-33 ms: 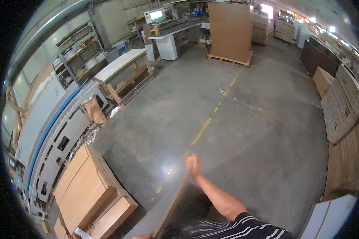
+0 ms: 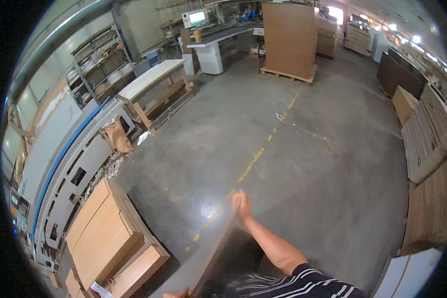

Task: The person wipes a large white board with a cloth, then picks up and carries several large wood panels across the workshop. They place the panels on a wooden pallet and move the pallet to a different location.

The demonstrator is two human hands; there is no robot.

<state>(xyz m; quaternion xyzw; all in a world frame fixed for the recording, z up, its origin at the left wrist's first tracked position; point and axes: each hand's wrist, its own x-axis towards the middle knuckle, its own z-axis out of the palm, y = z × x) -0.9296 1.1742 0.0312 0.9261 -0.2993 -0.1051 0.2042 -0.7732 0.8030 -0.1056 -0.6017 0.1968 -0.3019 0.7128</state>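
Note:
A long flat board (image 2: 216, 250) stands on edge in front of me, its narrow upper edge running away from my body. The face turned to my right is dark and partly smeared. My right hand (image 2: 242, 202) is closed over its far end, with the forearm reaching along the board's right side. At the bottom of the picture my left hand (image 2: 178, 293) shows only in part, its fingers closed against the near end of the same board. The board's lower part is hidden.
Stacked light wooden panels (image 2: 107, 233) lie close on my left, beside a long machine (image 2: 79, 171). A white-topped bench (image 2: 151, 79) stands beyond. A tall brown stack (image 2: 289, 39) rests on a pallet ahead. Cardboard stacks (image 2: 427, 144) line the right; yellow tape (image 2: 253, 163) marks the floor.
The surroundings have shifted slightly in the view. A little more of my left hand shows at the lower edge. Both hands keep their hold on the board.

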